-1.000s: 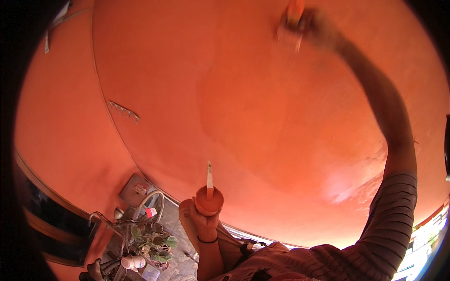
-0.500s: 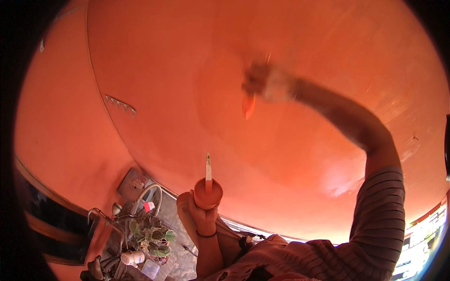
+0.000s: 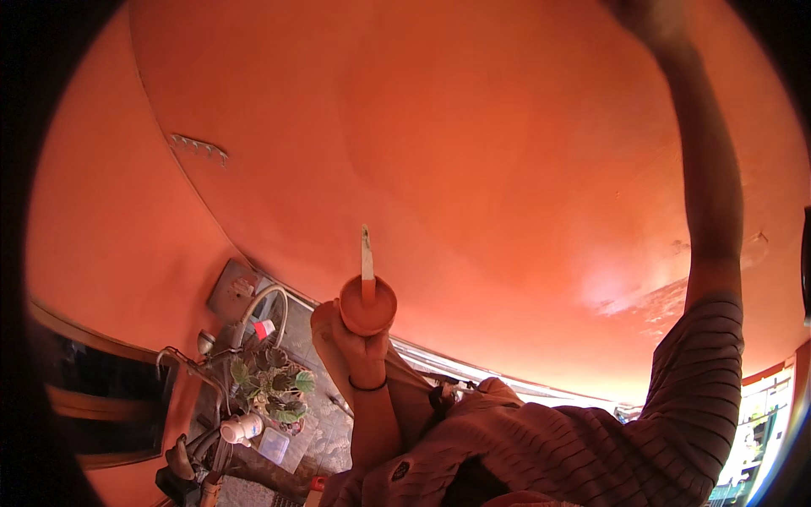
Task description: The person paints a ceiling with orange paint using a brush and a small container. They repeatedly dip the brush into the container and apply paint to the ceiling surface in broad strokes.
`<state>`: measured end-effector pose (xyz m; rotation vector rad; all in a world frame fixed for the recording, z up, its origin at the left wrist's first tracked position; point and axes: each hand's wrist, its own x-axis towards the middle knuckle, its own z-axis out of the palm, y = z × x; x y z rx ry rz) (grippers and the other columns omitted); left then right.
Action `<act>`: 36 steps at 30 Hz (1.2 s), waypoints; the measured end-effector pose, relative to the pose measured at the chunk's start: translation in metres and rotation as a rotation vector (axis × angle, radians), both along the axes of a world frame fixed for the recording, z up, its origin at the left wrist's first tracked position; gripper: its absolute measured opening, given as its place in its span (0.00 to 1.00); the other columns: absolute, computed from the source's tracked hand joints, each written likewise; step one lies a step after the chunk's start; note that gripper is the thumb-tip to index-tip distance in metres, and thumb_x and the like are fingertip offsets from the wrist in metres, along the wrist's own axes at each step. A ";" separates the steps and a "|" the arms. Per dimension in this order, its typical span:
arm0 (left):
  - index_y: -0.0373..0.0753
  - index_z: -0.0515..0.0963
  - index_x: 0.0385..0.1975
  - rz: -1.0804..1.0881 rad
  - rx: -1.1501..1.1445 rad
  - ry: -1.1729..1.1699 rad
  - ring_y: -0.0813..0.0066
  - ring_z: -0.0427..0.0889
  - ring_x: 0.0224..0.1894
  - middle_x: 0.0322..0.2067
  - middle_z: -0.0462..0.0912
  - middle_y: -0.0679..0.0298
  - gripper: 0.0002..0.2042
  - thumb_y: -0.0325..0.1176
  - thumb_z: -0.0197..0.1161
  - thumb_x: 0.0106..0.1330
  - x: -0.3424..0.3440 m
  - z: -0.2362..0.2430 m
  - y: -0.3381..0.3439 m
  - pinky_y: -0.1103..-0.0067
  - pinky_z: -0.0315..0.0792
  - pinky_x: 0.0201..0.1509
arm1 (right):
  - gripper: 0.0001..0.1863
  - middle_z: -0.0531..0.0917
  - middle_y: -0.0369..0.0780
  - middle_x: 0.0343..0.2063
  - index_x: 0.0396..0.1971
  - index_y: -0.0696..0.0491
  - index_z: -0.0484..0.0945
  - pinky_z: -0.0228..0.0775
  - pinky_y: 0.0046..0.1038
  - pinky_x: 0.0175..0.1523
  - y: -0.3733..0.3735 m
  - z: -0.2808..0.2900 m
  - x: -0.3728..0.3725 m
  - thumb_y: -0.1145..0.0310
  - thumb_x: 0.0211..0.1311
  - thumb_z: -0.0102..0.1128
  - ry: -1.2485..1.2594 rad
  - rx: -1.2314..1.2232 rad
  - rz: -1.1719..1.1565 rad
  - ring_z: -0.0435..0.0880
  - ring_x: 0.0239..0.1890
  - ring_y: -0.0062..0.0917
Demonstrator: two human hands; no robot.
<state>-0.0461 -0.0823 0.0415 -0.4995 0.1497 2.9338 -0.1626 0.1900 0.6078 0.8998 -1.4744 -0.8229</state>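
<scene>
My left hand (image 3: 361,338) grips a small cup (image 3: 378,308) of orange paint at the lower middle, with a flat pale stick (image 3: 366,253) standing in it, its lower part orange. My right hand (image 3: 646,21) is blurred at the top edge, raised by the orange wall (image 3: 465,152); its fingers and whatever they hold do not show clearly. The paint on the wall is uneven, with a shiny, streaked patch (image 3: 634,300) at the right.
A hook rail (image 3: 198,149) is on the left. Low left are a bicycle (image 3: 190,363), a leafy plant (image 3: 279,389), a pale jug (image 3: 241,427), a clear box (image 3: 274,444), a box-like object (image 3: 232,291) and a dark window (image 3: 101,397). Daylight shows at lower right.
My right hand, earlier holding an orange-handled brush, swung down and left, then up and right to the top edge. The cup and left hand now sit higher in the picture.
</scene>
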 end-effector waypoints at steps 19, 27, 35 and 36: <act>0.44 0.77 0.57 0.049 -0.040 0.071 0.63 0.83 0.53 0.54 0.83 0.62 0.21 0.53 0.57 0.75 -0.002 0.003 0.002 0.63 0.81 0.49 | 0.10 0.85 0.40 0.28 0.31 0.52 0.83 0.75 0.31 0.32 0.051 -0.202 0.063 0.84 0.52 0.68 -0.779 -0.450 0.175 0.81 0.27 0.35; 0.48 0.76 0.60 0.021 -0.030 -0.019 0.57 0.83 0.53 0.54 0.83 0.60 0.22 0.53 0.58 0.72 -0.006 0.008 0.001 0.60 0.79 0.44 | 0.12 0.84 0.35 0.35 0.33 0.47 0.84 0.74 0.27 0.31 0.045 -0.240 0.052 0.75 0.45 0.70 -0.300 -0.250 -0.157 0.82 0.31 0.24; 0.36 0.79 0.54 0.033 0.235 0.216 0.63 0.84 0.55 0.52 0.85 0.58 0.19 0.47 0.58 0.77 -0.001 -0.007 0.004 0.64 0.82 0.60 | 0.05 0.81 0.37 0.40 0.26 0.45 0.76 0.78 0.28 0.34 0.038 -0.511 0.037 0.68 0.51 0.65 -0.892 -0.245 -0.180 0.82 0.38 0.28; 0.35 0.78 0.54 0.028 0.241 0.239 0.63 0.84 0.55 0.52 0.85 0.57 0.20 0.47 0.57 0.78 -0.001 -0.007 0.004 0.64 0.81 0.61 | 0.06 0.81 0.38 0.41 0.26 0.46 0.77 0.79 0.30 0.35 0.036 -0.539 0.036 0.67 0.50 0.66 -0.960 -0.224 -0.147 0.82 0.40 0.30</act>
